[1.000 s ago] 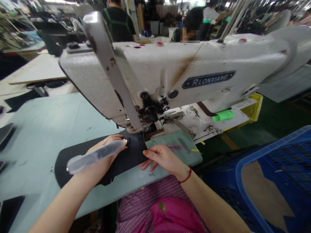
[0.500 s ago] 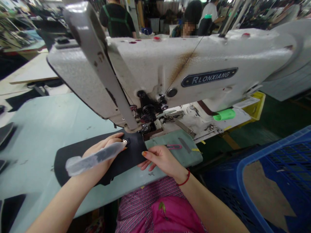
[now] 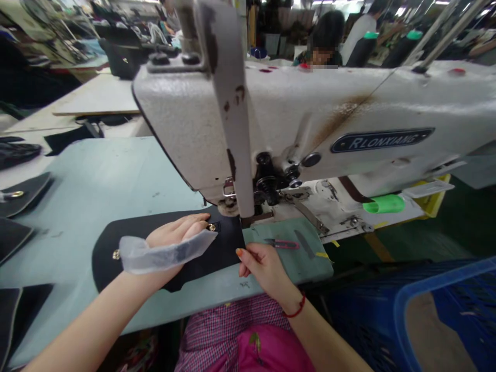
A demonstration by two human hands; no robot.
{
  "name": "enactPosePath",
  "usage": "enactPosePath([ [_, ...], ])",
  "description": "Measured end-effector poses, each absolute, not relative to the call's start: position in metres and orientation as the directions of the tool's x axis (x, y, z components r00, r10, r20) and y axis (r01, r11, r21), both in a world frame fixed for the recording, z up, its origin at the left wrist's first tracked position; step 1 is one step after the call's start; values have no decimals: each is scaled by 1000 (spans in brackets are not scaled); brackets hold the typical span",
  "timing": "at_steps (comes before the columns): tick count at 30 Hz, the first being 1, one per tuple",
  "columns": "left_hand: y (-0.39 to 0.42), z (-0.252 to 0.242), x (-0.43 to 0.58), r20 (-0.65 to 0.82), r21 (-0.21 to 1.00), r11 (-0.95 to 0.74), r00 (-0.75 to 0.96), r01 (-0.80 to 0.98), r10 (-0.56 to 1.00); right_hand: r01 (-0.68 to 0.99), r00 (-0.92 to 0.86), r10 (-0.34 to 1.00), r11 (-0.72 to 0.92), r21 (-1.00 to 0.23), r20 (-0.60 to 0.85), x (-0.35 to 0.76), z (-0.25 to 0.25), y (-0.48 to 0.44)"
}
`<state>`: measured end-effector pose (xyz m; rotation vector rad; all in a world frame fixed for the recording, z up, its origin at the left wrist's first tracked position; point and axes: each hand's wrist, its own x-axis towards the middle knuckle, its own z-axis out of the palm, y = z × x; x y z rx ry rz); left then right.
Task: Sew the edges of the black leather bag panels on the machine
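Note:
A black leather piece (image 3: pixel 151 235) with small brass studs lies on the pale green table (image 3: pixel 96 181), its right end under the head of a white sewing machine (image 3: pixel 310 119). My left hand (image 3: pixel 174 237) rests flat on the piece, fingers stretched toward the needle area, with a translucent strip (image 3: pixel 163 253) lying across the back of the hand. My right hand (image 3: pixel 263 266) pinches the piece's right edge just in front of the presser foot. The needle itself is hidden behind the machine's arm.
Pink thread snips (image 3: pixel 282 244) lie on the table to the right of my right hand. A green spool (image 3: pixel 383 205) sits on the machine bed. A blue crate (image 3: pixel 445 315) stands at the lower right. More black pieces (image 3: pixel 19 191) lie at the left. Other people work behind the machine.
The view has shifted, so the machine and table sit further right in the frame. Both hands stay on the black piece; my right hand's fingers have curled tighter onto its edge.

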<state>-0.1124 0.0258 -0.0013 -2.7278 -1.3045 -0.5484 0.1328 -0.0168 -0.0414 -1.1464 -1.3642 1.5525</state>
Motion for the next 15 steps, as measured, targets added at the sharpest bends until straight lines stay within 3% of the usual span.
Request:
enactPosePath([
  [9, 26, 10, -106, 240, 164, -546, 504, 822, 830, 16, -316, 937, -148, -989, -145, 135, -36, -12],
  [12, 34, 7, -107, 201, 256, -525, 487, 811, 850, 3, -327, 934, -149, -989, -142, 135, -32, -7],
  [15, 45, 7, -105, 198, 452, -438, 391, 777, 899, -13, -337, 930, -159, -987, -146, 134, -29, -2],
])
